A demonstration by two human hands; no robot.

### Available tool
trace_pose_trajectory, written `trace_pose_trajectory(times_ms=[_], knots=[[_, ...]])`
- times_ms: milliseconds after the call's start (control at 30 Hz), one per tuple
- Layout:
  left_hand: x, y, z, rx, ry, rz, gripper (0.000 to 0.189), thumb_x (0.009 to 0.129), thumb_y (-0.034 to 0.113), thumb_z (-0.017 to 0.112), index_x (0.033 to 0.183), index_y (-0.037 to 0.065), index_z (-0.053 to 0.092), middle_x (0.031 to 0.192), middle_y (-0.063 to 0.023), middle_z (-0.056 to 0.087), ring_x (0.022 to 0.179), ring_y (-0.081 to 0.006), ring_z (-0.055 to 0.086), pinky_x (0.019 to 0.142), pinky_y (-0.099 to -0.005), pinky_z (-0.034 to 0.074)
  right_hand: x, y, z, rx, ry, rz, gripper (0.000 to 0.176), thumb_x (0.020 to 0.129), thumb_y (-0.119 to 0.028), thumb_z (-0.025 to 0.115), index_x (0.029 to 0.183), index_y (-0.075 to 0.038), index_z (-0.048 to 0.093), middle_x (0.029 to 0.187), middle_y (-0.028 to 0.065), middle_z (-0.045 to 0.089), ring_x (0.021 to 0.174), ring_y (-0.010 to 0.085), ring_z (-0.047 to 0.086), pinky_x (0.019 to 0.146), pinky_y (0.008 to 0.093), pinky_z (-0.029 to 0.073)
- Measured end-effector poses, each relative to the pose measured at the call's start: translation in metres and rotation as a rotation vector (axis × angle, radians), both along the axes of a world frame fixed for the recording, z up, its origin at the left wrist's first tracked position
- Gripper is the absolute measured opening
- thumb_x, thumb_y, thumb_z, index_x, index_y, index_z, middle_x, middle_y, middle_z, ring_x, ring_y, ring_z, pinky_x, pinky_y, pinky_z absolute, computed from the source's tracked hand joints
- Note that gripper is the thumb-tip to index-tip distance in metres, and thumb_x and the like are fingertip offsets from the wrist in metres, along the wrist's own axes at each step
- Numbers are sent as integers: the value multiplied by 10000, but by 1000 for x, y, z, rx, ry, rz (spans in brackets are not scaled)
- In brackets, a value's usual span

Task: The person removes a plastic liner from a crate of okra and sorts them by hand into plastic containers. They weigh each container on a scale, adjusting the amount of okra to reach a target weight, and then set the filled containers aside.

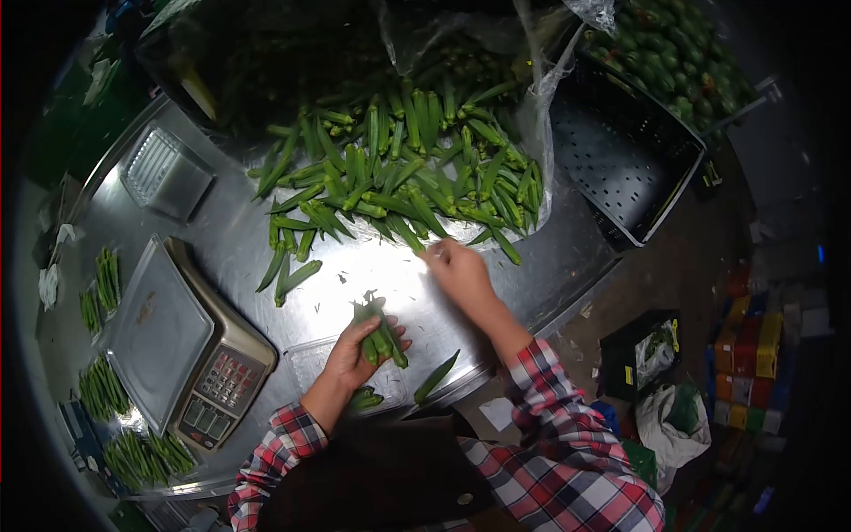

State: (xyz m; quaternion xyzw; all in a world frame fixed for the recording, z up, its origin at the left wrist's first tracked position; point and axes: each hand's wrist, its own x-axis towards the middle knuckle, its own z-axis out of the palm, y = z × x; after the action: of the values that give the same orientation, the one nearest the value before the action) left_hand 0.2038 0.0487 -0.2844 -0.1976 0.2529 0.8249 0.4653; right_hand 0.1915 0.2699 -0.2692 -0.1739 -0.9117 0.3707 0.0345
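Steel table (239, 239), gathering seemingly underway: left hand (355, 363) wrapped round bunch of okra (379, 335), right hand (461, 273) pinching pod (415, 241) at pile (408, 168) edge just beyond bunch, next likely calling for carry back into that grip.

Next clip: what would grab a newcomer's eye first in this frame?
A big heap of green okra dominates, spilling from a clear plastic bag across the far side of the steel table. Near the table's front edge the left hand grips a small bunch of pods, while the right hand reaches to the heap's near edge. A weighing scale sits at the left.
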Motion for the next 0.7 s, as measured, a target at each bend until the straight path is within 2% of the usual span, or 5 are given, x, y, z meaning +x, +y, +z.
trace_pose_trajectory(times_ms=[133,267,400,533,700], knots=[[-5,-18,23,-91,198,-114,523,785,36,607,1256,94,387,927,-115,577,866,-223,581,760,-414,492,-34,28,-43,412,21,-41,292,786,-271,587,939,-22,577,703,194,604,649,366,596,596,442,474],[-9,-69,47,-736,966,-468,521,736,45,673,1207,69,450,940,-70,595,851,-144,565,758,-289,459,-36,22,-35,390,8,37,267,787,-252,584,918,-20,595,717,201,606,677,365,596,610,435,475],[9,-99,34,-1025,1672,-808,603,642,92,714,1192,76,467,967,-112,573,904,-270,565,810,-332,454,-24,20,-25,167,153,120,278,766,-231,640,929,-6,618,674,152,601,606,264,592,566,361,463],[26,-104,36,-1135,1869,-759,687,605,217,755,1206,68,456,1118,-149,509,1073,-338,472,924,-413,379,9,-15,-2,146,67,416,267,766,-191,662,969,-20,624,626,108,571,534,148,531,518,280,431],[54,-136,26,-1383,1599,-394,745,614,278,759,1233,39,421,1256,-175,420,1193,-350,376,1000,-446,295,47,-74,14,-67,67,641,177,770,-184,617,900,-65,606,689,97,581,605,246,574,549,345,464]])
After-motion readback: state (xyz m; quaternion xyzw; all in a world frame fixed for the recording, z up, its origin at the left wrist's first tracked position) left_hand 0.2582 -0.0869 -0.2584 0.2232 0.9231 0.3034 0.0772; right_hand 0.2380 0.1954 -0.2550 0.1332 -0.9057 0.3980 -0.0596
